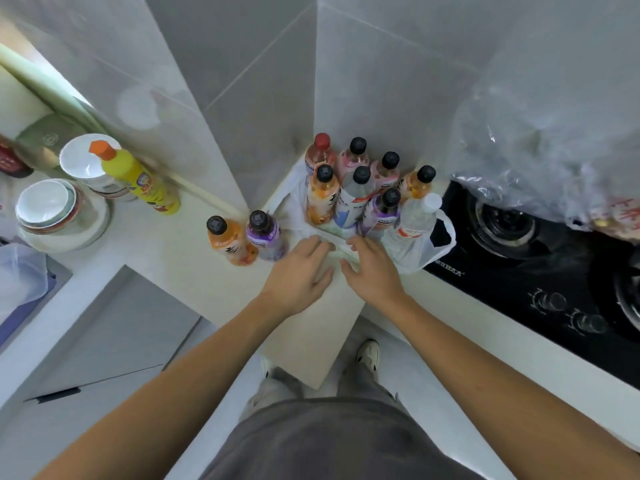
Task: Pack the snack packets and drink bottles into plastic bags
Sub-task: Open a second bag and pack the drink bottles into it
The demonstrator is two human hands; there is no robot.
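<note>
Worktop [194, 271]: pale, L-shaped, meets grey tiled walls at the far corner.

Hob [540, 271]: black glass, set into the worktop's right run; one burner ring and two knobs visible. It borders the packing spot on the right.

Large clear bag [554, 147]: crumpled, at the right edge above the hob, red print at its lower part; contents unreadable.

Bowls [52, 209]: white stacks near the worktop's left edge, a plate beneath. Yellow bottle [138, 181] with orange cap leans beside them. Another clear bag [20, 271] lies at the far left over the sink area.

Bottle cluster [367, 188]: eight drink bottles upright in the far corner, packed touching. One red cap, six black caps, one white cap on the clear bottle [415, 220] at the cluster's right front. They stand on or in a white plastic bag [434, 251] whose handle loop hangs over the hob's left edge; which, I cannot tell.

Two bottles apart from the cluster, left of it and near the inner corner: orange bottle [227, 242], purple bottle [266, 235], side by side, touching or nearly so.

Left hand [301, 268]: fingers loosely spread, resting on the bag film just in front of the cluster; grips nothing visible.

Right hand [370, 268]: beside the left, fingers bent down onto the same film; whether it pinches the film cannot be told.
</note>
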